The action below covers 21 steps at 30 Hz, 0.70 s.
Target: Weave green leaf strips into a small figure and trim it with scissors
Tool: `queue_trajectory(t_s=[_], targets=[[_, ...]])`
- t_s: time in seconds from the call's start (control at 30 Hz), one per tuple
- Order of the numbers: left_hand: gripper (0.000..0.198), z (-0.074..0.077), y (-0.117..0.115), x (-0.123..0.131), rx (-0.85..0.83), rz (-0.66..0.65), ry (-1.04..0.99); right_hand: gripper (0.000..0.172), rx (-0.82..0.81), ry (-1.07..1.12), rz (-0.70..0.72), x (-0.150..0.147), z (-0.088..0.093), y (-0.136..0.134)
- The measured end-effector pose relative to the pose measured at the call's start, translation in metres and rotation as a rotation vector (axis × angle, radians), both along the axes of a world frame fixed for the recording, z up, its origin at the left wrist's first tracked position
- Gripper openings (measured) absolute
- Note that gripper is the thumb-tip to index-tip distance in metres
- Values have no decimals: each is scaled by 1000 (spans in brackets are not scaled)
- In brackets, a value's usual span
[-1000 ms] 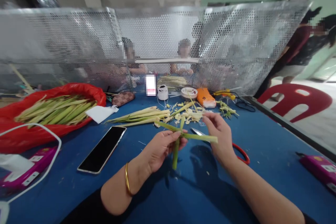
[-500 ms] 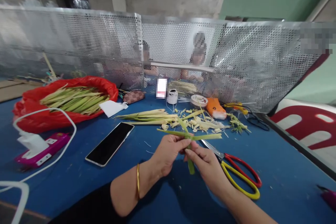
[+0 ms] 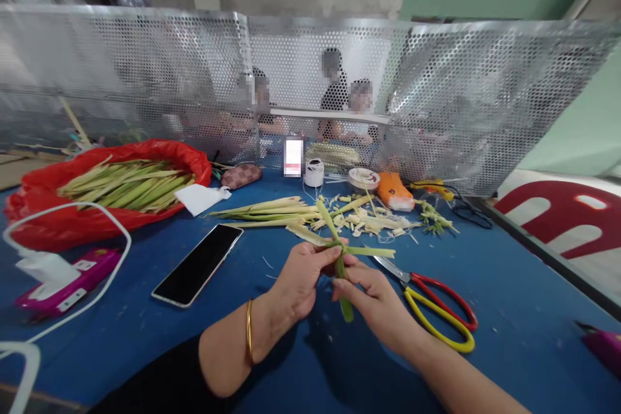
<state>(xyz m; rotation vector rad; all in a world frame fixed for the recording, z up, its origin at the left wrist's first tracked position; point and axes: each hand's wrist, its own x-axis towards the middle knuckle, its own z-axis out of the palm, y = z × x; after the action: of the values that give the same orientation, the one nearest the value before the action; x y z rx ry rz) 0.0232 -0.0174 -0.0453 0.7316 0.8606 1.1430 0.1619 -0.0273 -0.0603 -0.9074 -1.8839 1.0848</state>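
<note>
Crossed green strips (image 3: 342, 247): held between both hands above the blue table (image 3: 524, 297), four ends spreading from one crossing.
Left hand (image 3: 301, 279): gripping, thumb pressed beside the crossing.
Right hand (image 3: 372, 296): pinching the lower strip just below the crossing, the tail hanging beneath the thumb.
Crossing: judged to be at the shaping stage — strips interlaced, ends loose; tightness cannot be told.
Lower strip: the next move calls for a steady left pinch while the right fingers draw or fold this end without opening the crossing.
Scissors (image 3: 406, 279): on the table beside the right hand — not in use.
Loose strips (image 3: 272, 210): bundled beyond the left hand, beside pale trimmings (image 3: 371, 223).
</note>
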Motion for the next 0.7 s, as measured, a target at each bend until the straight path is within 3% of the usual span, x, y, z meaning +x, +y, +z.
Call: queue_trajectory(t_s=[0.33,0.6,0.7], targets=[[28,1,2,0,-76,45,-36,32,-4,-14,25,-2,-3,-1],[27,2,0,0,20,-28,7,36,-176,112,-173,-7,-7,-2],[31,1,-2,2,32,-25,28,36,-170,109,-185,-8,-6,-3]])
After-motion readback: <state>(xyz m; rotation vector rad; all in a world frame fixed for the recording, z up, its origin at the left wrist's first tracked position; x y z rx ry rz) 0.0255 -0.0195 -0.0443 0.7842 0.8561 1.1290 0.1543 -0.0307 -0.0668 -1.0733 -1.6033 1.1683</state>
